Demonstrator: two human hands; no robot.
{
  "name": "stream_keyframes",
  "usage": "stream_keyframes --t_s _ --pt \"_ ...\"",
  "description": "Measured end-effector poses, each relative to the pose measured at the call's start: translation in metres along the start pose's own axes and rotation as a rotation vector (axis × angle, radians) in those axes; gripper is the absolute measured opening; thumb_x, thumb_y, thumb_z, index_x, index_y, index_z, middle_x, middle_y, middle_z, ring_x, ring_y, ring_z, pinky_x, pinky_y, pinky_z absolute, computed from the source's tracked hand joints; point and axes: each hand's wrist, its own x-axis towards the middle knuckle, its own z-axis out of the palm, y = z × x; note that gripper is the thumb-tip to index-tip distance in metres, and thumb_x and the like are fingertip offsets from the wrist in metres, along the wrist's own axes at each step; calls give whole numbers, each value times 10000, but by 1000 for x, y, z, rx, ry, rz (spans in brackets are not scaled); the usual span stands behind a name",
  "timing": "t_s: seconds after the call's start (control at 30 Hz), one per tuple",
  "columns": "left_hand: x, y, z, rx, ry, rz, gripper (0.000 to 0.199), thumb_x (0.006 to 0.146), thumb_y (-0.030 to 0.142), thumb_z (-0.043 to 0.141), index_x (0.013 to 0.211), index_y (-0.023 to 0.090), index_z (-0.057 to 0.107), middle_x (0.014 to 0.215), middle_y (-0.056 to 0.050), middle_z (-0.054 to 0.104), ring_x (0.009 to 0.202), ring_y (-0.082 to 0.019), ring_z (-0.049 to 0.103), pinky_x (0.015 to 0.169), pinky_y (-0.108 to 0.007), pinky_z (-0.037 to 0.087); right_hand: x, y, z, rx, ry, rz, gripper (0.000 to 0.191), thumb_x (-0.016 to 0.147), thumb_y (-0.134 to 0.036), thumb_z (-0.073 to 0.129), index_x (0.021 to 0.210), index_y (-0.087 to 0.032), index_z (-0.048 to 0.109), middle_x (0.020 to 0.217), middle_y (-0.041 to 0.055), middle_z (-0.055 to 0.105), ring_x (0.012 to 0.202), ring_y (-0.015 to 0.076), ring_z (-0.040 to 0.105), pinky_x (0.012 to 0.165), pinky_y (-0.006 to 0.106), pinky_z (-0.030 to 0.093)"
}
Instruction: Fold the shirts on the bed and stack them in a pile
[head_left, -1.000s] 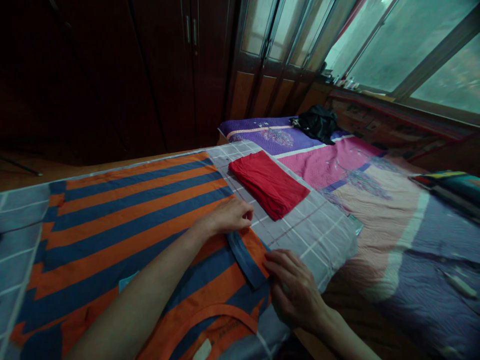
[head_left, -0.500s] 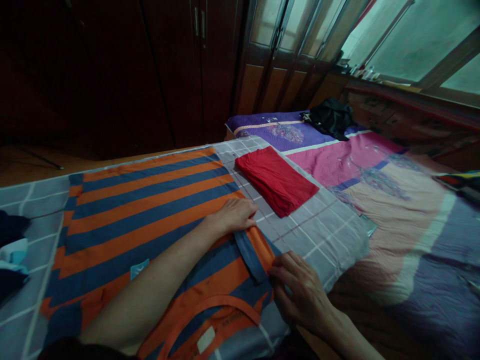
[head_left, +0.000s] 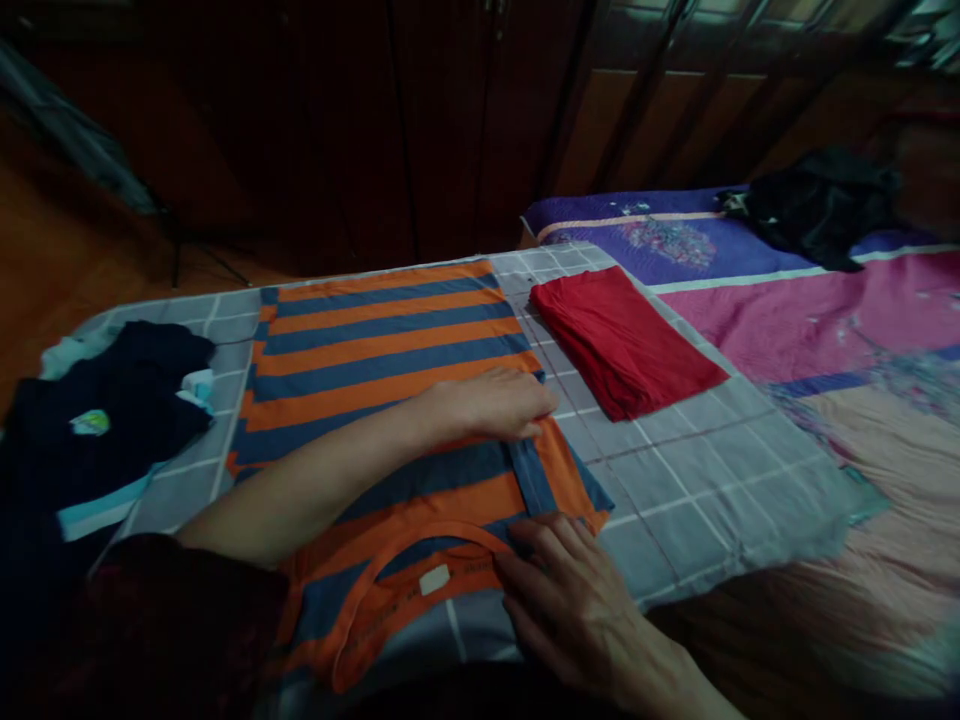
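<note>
An orange-and-blue striped T-shirt (head_left: pixel 390 355) lies spread on a grey checked cloth, its round collar towards me. My left hand (head_left: pixel 506 402) reaches across it, with curled fingers closed on the shirt fabric near its right edge. Closer to me, my right hand (head_left: pixel 574 590) rests on the shirt's shoulder beside the collar. Its fingers are extended and slightly apart, lying on the fabric. The sleeve is folded inward between my hands, and its corner sticks out to the right. A pale label shows inside the collar.
A folded red cloth (head_left: pixel 626 340) lies right of the shirt on the grey checked cloth (head_left: pixel 675 500). Dark navy clothing (head_left: pixel 120 400) is heaped at the left. Behind the right side is a bed with a colourful quilt (head_left: pixel 750 320) and a black garment (head_left: pixel 817 210). Dark cupboards (head_left: pixel 450 130) line the back.
The view has swung left and down, bringing the navy clothing further into view. My right hand has left the sleeve's outer edge and come to the shoulder by the collar. My left hand stays at the shirt's edge.
</note>
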Motion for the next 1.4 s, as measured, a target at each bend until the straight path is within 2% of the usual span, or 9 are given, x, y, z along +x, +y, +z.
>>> stream_keyframes --t_s 0.13,0.27,0.4,0.57,0.77,0.87,1.07,1.23,1.4 --pt "-68 29 -4 -137 -48 2 115 851 218 564 752 202 620 781 -50 660 751 -199 603 656 -281 413 2 6 7 -12 -40 -95 190 807 -88 481 899 -183 618 894 91 586 772 218 496 677 376 442" --pt "-136 69 32 -229 -158 -168 74 841 266 593 898 245 636 934 -35 675 872 -211 613 810 -308 429 2 11 12 7 -4 -137 183 818 -66 466 883 -166 605 913 99 591 781 223 491 685 382 437" --pt "-177 95 72 -258 -65 -456 364 797 140 544 1135 269 589 1136 -59 638 1066 -246 567 939 -366 386 4 14 12 2 -58 -161 206 826 -79 495 983 -165 597 954 102 592 812 236 503 688 389 441" --pt "-203 101 91 -286 -33 -656 313 781 136 499 1035 272 622 1133 -56 638 1095 -252 548 959 -396 383 7 19 11 61 27 -214 181 847 -56 450 896 -169 582 883 87 602 757 207 526 625 344 437" --pt "-213 108 88 -454 -44 -612 261 809 78 451 901 264 609 956 -1 645 872 -163 583 820 -277 446 4 18 -2 201 -78 -173 159 877 -107 458 941 -182 582 907 70 610 792 176 560 688 320 478" --pt "-214 110 90 -418 -21 -582 236 817 71 450 882 238 604 912 0 634 840 -151 580 802 -263 450 -1 20 -5 136 -98 -186 279 865 -139 466 1124 -175 565 1007 95 616 875 202 572 746 354 506" --pt "-241 104 111 -72 216 -567 489 734 127 546 1199 277 517 1148 -26 602 1006 -189 575 850 -269 474 -22 51 -1 -159 47 -244 501 798 -98 455 1292 -164 495 1292 146 522 1213 302 450 887 457 484" --pt "-269 97 132 281 410 -542 492 711 182 554 1200 224 530 1190 -53 614 1045 -207 583 855 -263 475 -37 80 5 -286 90 -263 432 849 -117 435 1269 -161 526 1242 123 584 1146 254 529 864 392 507" --pt "-281 97 143 407 435 -583 394 752 97 466 1107 222 582 1106 -23 665 993 -159 615 894 -217 442 -33 90 6 -337 85 -280 410 855 -114 409 1236 -165 554 1170 114 631 1071 250 584 839 384 524"
